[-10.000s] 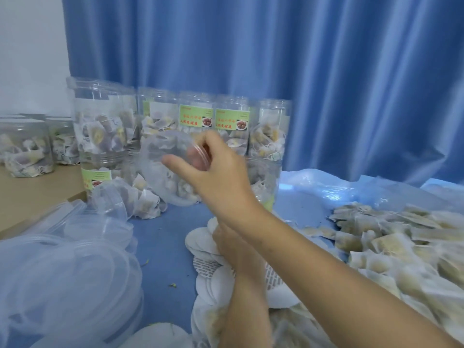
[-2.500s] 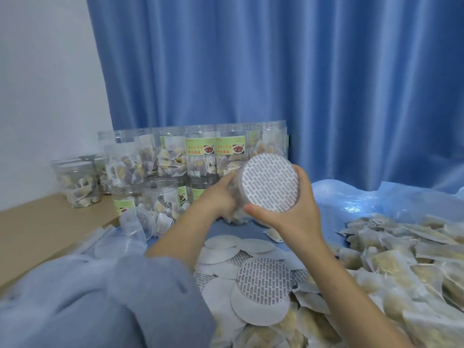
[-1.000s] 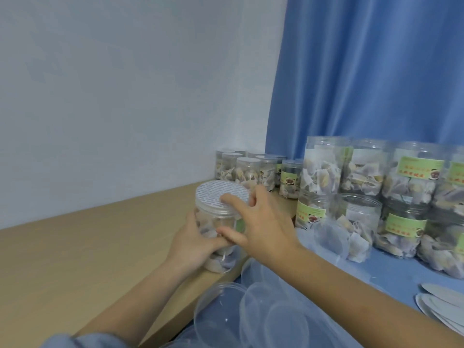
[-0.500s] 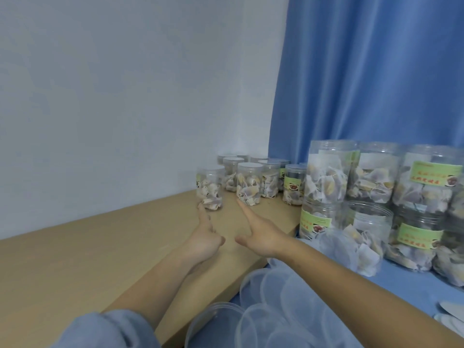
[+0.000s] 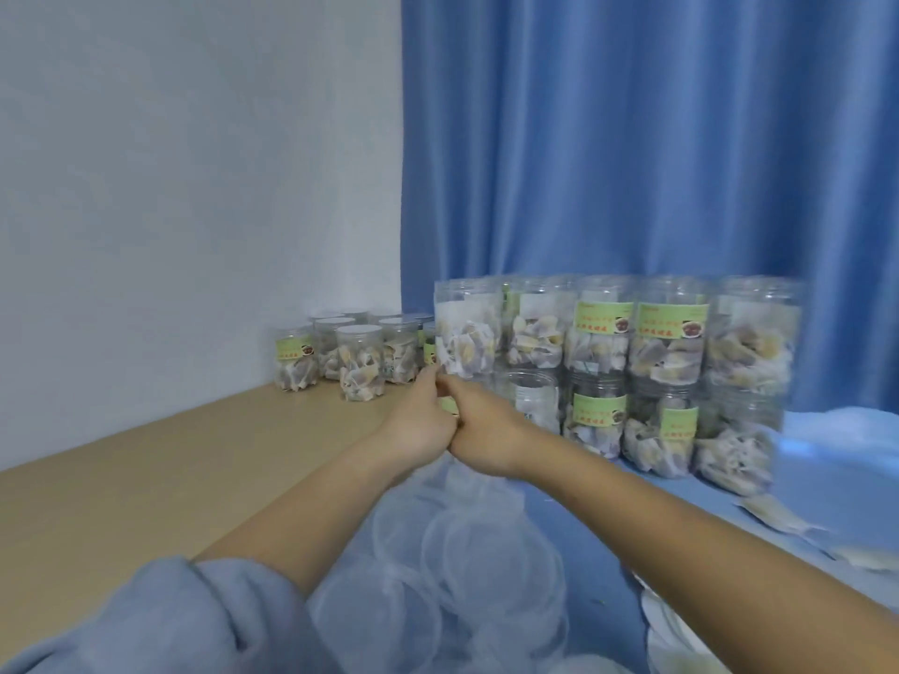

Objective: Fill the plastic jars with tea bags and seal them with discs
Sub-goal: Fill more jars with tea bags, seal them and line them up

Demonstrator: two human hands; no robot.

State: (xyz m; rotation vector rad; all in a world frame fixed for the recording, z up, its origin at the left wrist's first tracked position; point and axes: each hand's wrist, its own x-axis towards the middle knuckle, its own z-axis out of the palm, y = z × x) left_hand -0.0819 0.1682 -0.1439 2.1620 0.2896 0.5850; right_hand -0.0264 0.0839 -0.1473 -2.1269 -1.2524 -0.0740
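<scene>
Two hands meet at mid-frame, touching each other, backs to the camera. Far left: wooden worktop against a white wall. At its rear corner, a cluster of small sealed jars holding tea bags, white discs on their mouths. Left hand, blue sleeve pushed up the forearm, reaches to the left end of the jar stack; its fingers are curled, but what they hold cannot be told, being hidden behind the hand. Right hand beside it, fingers also curled and hidden; grip cannot be told. Below the arms: clear lids heaped on blue cloth. Right of the hands: stacked jars, two tiers, filled with tea bags, several with green labels. Behind: blue curtain. Far right: loose tea bags on the cloth; white discs at lower right edge.
</scene>
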